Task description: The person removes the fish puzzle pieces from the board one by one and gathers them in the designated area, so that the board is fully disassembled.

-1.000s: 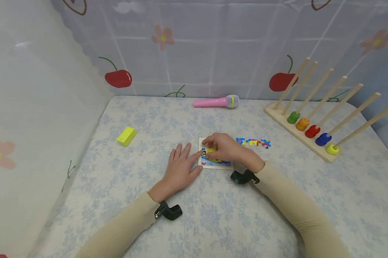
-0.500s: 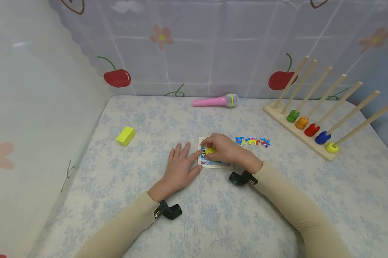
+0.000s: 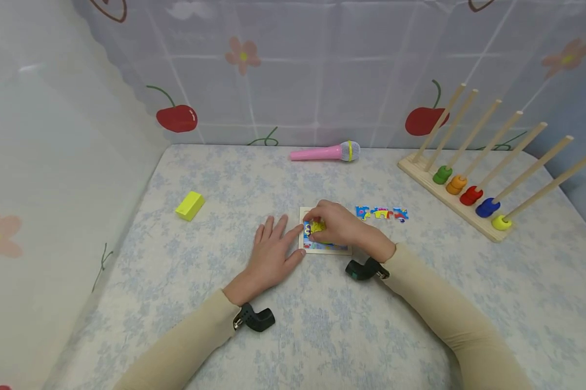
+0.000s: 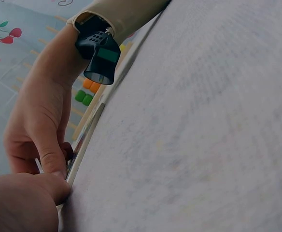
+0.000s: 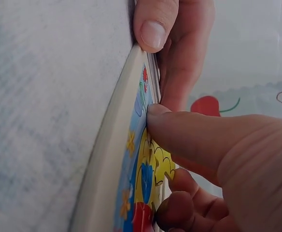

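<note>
One desk [image 3: 322, 325] carries one puzzle board [image 3: 328, 252], three loose puzzle pieces [image 3: 383, 213], one microphone [image 3: 322, 153], one yellow block [image 3: 190, 206] and one rack [image 3: 454, 201] with seven pegs [image 3: 492, 145]; two hands, one left hand [image 3: 273, 252], one right hand [image 3: 339, 225], wear two wrist cameras [image 3: 259, 320].

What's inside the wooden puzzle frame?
Inside the puzzle frame, a printed picture shows blue, yellow and red; in the head view, the right hand hides much of it.

Cherry-and-flower-printed sheeting [image 3: 293, 81] is hanging behind the blue-patterned tabletop [image 3: 322, 336]; a highlight [image 3: 30, 68] is showing at far left.
</note>
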The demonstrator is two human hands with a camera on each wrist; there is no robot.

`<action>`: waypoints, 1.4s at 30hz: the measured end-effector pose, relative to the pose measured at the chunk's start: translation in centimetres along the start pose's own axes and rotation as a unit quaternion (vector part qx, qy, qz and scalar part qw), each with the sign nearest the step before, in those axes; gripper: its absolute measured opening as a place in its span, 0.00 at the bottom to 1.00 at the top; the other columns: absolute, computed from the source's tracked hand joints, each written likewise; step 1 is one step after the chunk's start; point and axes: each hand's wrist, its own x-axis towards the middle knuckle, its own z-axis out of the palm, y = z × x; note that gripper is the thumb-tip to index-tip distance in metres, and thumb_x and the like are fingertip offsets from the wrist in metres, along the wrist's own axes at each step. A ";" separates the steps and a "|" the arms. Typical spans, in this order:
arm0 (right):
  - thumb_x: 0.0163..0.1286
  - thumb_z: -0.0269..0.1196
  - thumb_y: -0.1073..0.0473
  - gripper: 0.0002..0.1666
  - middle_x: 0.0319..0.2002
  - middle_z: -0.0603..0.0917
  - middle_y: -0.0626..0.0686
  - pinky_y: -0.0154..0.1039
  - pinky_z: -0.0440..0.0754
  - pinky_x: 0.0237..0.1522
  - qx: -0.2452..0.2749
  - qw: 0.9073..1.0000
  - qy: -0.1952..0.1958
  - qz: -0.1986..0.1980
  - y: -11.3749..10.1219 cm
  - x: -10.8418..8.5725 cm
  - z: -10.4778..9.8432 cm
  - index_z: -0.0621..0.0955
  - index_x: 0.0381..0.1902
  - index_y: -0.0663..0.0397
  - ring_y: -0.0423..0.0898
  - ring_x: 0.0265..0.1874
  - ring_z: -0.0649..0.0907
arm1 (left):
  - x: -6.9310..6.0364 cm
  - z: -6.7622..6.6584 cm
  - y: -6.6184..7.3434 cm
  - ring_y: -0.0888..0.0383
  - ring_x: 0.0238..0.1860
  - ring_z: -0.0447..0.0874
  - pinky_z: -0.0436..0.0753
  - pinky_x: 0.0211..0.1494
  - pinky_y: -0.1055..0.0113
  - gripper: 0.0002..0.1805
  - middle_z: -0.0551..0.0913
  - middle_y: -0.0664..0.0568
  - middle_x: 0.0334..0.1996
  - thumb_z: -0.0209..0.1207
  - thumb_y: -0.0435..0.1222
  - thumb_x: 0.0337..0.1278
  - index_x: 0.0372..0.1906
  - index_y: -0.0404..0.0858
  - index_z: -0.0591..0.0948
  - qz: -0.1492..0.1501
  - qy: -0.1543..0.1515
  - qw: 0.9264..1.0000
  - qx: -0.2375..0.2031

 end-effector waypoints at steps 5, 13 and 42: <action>0.62 0.74 0.59 0.20 0.39 0.81 0.53 0.40 0.76 0.42 -0.001 1.000 -0.001 -0.008 -0.1 -0.1 0.0 0.86 0.52 0.55 0.46 0.37 0.76 | 0.0 0.0 0.0 0.29 0.81 0.44 0.47 0.79 0.32 0.30 0.58 0.35 0.79 0.54 0.48 0.73 0.75 0.45 0.71 -0.001 -0.002 1.000 -0.001; 0.65 0.71 0.61 0.18 0.43 0.86 0.53 0.46 0.82 0.47 -0.002 1.000 -0.012 -0.023 -0.1 -0.1 0.0 0.84 0.53 0.54 0.48 0.40 0.82 | -0.1 -0.1 0.1 0.29 0.81 0.44 0.48 0.79 0.32 0.30 0.58 0.35 0.79 0.54 0.48 0.73 0.75 0.45 0.71 0.000 0.001 1.000 -0.006; 0.70 0.65 0.63 0.04 0.39 0.89 0.53 0.40 0.82 0.42 0.086 0.996 -0.017 0.011 0.6 -0.5 -1.8 0.81 0.40 0.53 0.45 0.34 0.83 | 0.0 -0.2 0.2 0.30 0.81 0.45 0.49 0.79 0.33 0.29 0.59 0.35 0.79 0.55 0.47 0.72 0.74 0.45 0.72 -0.004 -0.002 1.000 0.007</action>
